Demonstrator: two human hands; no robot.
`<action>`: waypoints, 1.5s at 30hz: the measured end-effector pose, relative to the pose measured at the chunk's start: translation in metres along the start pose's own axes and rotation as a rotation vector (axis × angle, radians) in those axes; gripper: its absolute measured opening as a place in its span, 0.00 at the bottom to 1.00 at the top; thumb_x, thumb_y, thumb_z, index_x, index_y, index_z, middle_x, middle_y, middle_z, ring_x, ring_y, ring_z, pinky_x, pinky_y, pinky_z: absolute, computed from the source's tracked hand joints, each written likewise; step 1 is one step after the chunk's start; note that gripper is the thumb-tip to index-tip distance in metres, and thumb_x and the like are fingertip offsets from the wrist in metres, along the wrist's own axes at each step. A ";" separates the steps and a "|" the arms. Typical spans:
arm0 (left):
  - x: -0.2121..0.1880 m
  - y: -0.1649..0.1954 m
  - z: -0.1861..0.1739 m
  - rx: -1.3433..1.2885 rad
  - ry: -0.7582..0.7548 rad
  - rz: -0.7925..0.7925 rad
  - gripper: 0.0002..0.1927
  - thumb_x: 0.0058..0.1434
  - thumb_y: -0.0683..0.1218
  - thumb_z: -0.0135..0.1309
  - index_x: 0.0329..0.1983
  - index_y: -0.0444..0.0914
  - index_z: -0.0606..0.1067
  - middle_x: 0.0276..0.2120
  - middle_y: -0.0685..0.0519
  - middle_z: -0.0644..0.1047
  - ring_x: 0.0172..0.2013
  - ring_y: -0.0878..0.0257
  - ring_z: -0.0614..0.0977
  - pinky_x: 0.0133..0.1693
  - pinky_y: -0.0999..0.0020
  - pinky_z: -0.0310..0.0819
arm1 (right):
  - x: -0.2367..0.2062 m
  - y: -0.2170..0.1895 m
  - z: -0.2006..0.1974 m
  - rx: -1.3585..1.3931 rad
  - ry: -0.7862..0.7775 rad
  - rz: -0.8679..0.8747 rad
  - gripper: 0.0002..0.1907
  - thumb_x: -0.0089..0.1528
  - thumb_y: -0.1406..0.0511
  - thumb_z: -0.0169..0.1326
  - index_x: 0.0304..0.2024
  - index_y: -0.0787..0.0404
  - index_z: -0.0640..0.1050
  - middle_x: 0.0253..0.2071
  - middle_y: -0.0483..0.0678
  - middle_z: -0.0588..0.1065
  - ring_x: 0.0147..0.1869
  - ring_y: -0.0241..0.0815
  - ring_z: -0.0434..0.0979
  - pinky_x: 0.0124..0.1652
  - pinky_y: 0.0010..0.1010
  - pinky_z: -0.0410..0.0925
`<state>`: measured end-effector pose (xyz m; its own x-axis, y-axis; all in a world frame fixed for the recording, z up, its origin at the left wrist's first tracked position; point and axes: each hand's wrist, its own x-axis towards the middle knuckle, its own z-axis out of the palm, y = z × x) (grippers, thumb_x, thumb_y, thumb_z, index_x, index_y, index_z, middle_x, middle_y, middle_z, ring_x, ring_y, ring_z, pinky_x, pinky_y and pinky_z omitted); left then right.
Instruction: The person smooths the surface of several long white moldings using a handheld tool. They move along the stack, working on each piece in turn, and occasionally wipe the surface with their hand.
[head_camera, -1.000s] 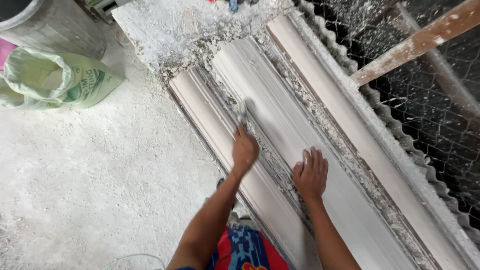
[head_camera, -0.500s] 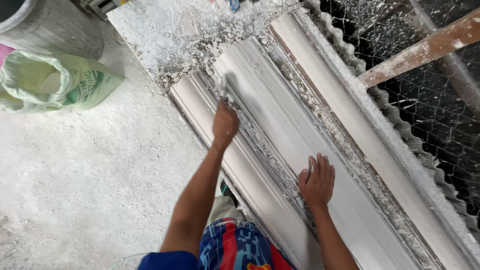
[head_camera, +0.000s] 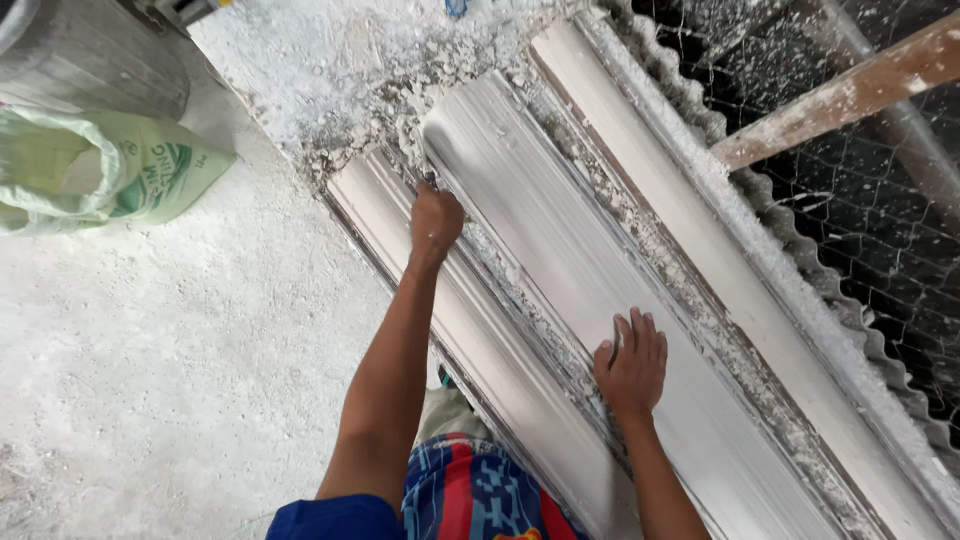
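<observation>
Three long white plaster mouldings lie side by side and run diagonally away from me. My left hand (head_camera: 435, 220) is closed around a small plaster-coated tool, mostly hidden in the fist. It sits at the groove between the left moulding (head_camera: 370, 215) and the far end of the middle moulding (head_camera: 540, 210). My right hand (head_camera: 632, 365) lies flat with fingers spread on the middle moulding, nearer to me. The right moulding (head_camera: 640, 140) is untouched.
Crumbled plaster (head_camera: 330, 70) is heaped past the mouldings' far ends. A green and white sack (head_camera: 100, 175) and a grey metal drum (head_camera: 90, 60) stand at the left on the dusty white floor (head_camera: 180, 380). Wire mesh (head_camera: 880, 230), a wooden beam (head_camera: 850, 90) and a corrugated edge (head_camera: 800, 250) close off the right.
My left hand has slid along the groove away from me, toward the mouldings' far end. My right hand has stayed flat on the middle moulding.
</observation>
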<state>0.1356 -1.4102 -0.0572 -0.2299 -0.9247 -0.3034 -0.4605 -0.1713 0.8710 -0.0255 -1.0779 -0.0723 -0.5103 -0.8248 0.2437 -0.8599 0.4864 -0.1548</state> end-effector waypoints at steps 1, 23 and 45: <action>0.003 0.001 -0.001 -0.027 -0.010 0.008 0.23 0.66 0.39 0.36 0.58 0.16 0.57 0.29 0.29 0.80 0.24 0.42 0.82 0.19 0.52 0.75 | 0.000 0.000 0.000 -0.004 -0.007 0.008 0.23 0.65 0.59 0.46 0.61 0.58 0.73 0.70 0.55 0.67 0.77 0.56 0.61 0.72 0.55 0.54; 0.022 0.048 -0.042 0.338 0.028 0.074 0.26 0.70 0.47 0.36 0.65 0.24 0.59 0.37 0.31 0.81 0.37 0.39 0.85 0.41 0.47 0.83 | 0.003 -0.004 -0.003 0.001 0.004 0.002 0.24 0.64 0.59 0.46 0.61 0.59 0.73 0.69 0.56 0.67 0.76 0.56 0.62 0.71 0.55 0.54; -0.053 -0.011 -0.120 0.575 -0.639 0.689 0.21 0.67 0.49 0.56 0.60 0.36 0.70 0.44 0.42 0.82 0.41 0.45 0.84 0.40 0.53 0.80 | -0.065 -0.007 -0.032 0.268 0.099 0.260 0.24 0.67 0.60 0.47 0.63 0.64 0.71 0.72 0.62 0.62 0.80 0.67 0.50 0.73 0.58 0.46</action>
<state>0.2560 -1.4006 -0.0043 -0.9155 -0.3869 -0.1104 -0.3559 0.6508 0.6706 0.0133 -1.0180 -0.0568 -0.7205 -0.6458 0.2526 -0.6757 0.5718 -0.4653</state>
